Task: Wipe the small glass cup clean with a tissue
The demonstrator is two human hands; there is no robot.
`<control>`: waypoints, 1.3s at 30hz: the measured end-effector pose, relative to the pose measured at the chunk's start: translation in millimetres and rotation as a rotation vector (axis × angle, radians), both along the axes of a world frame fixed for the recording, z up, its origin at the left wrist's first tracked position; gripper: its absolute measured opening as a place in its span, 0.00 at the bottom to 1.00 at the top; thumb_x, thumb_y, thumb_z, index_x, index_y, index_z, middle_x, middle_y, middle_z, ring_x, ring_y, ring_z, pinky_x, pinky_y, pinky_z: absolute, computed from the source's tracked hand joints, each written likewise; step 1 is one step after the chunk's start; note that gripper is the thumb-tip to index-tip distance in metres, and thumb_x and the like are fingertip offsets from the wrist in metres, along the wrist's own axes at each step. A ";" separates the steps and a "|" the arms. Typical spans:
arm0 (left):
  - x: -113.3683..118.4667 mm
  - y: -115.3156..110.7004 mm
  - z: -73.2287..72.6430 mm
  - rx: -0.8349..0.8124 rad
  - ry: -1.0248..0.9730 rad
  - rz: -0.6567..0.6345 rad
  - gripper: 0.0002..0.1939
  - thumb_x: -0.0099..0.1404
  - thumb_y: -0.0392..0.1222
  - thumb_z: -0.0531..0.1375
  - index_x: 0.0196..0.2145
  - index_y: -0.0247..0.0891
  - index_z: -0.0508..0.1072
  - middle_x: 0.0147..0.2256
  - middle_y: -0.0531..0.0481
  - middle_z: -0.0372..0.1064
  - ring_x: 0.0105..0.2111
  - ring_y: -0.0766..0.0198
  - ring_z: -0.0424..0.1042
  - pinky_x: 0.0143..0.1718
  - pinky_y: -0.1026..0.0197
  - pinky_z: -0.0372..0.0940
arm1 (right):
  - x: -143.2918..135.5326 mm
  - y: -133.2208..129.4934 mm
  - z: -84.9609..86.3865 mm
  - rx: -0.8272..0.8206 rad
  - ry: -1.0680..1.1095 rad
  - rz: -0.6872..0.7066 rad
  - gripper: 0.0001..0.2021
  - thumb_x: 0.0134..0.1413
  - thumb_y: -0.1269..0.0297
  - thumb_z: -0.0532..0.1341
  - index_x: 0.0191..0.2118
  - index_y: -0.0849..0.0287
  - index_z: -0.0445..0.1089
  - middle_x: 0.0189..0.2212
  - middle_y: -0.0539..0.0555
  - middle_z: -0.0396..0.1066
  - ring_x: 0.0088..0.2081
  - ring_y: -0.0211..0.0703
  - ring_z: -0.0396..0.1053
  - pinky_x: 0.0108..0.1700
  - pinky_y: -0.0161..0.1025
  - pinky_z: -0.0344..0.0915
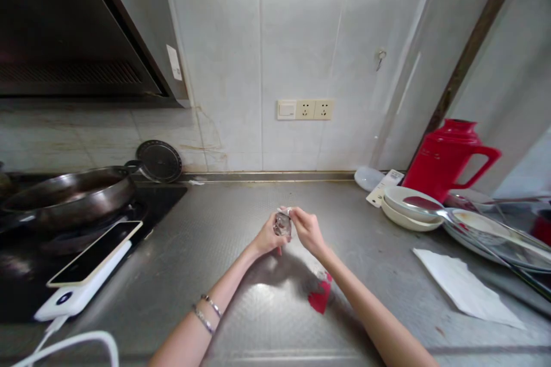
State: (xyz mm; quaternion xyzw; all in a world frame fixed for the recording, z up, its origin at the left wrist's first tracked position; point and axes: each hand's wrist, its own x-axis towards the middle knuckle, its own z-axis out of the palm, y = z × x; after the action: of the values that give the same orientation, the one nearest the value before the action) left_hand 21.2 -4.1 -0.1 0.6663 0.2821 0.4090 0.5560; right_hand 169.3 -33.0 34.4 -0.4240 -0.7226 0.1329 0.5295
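Note:
Above the middle of the steel counter (241, 321), my left hand (266, 238) is wrapped round a small clear glass-like object (282, 226). My right hand (307, 227) pinches something small and whitish (287, 210) at the top edge of that object; what it is cannot be made out. A torn red piece (319, 297) lies on the counter below, near my right forearm.
A pan (73, 198) sits on the black stove at left, with a phone (97, 255) and white power bank (86, 292) in front. At right are a red thermos (445, 157), stacked bowls (411, 212), plates with utensils and a white napkin (467, 287).

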 end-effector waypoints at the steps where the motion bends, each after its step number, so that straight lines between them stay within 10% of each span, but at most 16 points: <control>1: 0.3 0.2 0.7 -0.004 -0.013 0.016 0.32 0.45 0.43 0.67 0.47 0.36 0.59 0.32 0.52 0.61 0.24 0.68 0.65 0.14 0.68 0.62 | -1.5 -1.1 -1.9 0.023 -0.015 0.005 0.16 0.63 0.60 0.49 0.41 0.58 0.73 0.30 0.53 0.76 0.28 0.39 0.72 0.32 0.32 0.66; 7: 1.0 3.3 2.8 -0.038 -0.089 0.072 0.39 0.44 0.49 0.69 0.50 0.37 0.57 0.38 0.47 0.64 0.27 0.67 0.66 0.17 0.68 0.64 | -4.3 -5.7 -5.6 0.231 -0.102 0.060 0.15 0.62 0.68 0.49 0.49 0.56 0.68 0.48 0.58 0.72 0.51 0.46 0.68 0.52 0.42 0.64; 14: -0.2 2.6 5.8 0.003 0.007 0.103 0.38 0.46 0.45 0.68 0.52 0.39 0.58 0.36 0.50 0.63 0.26 0.70 0.64 0.16 0.71 0.64 | 10.8 -5.4 10.2 0.162 -0.008 -0.099 0.13 0.62 0.62 0.52 0.34 0.59 0.73 0.25 0.51 0.74 0.26 0.38 0.71 0.29 0.31 0.66; 17: 1.1 -1.5 11.6 0.022 0.083 0.144 0.38 0.47 0.41 0.67 0.54 0.40 0.58 0.34 0.51 0.65 0.25 0.70 0.64 0.16 0.72 0.63 | 13.9 -1.6 12.5 0.239 0.044 -0.192 0.13 0.62 0.64 0.51 0.41 0.58 0.73 0.35 0.54 0.77 0.36 0.42 0.75 0.37 0.35 0.70; 22: 5.2 -6.0 15.1 0.096 0.163 0.213 0.32 0.48 0.39 0.65 0.51 0.38 0.62 0.31 0.53 0.68 0.24 0.70 0.65 0.14 0.73 0.62 | 6.7 0.8 3.3 0.363 -0.263 0.036 0.17 0.61 0.73 0.49 0.51 0.56 0.68 0.48 0.56 0.72 0.52 0.44 0.69 0.53 0.43 0.67; 39: 1.5 -3.6 9.2 0.107 0.177 0.377 0.37 0.49 0.45 0.65 0.54 0.38 0.56 0.40 0.46 0.71 0.29 0.62 0.72 0.13 0.69 0.65 | -4.1 -8.7 3.1 0.533 -0.358 0.093 0.16 0.55 0.78 0.50 0.45 0.59 0.68 0.40 0.58 0.76 0.46 0.45 0.73 0.55 0.50 0.66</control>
State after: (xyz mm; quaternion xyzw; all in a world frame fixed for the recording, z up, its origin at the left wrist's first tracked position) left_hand 22.7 -7.6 9.1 0.6638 0.4272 0.4600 0.4065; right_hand 165.3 -41.7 37.5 -0.2537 -0.8322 -0.1134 0.4799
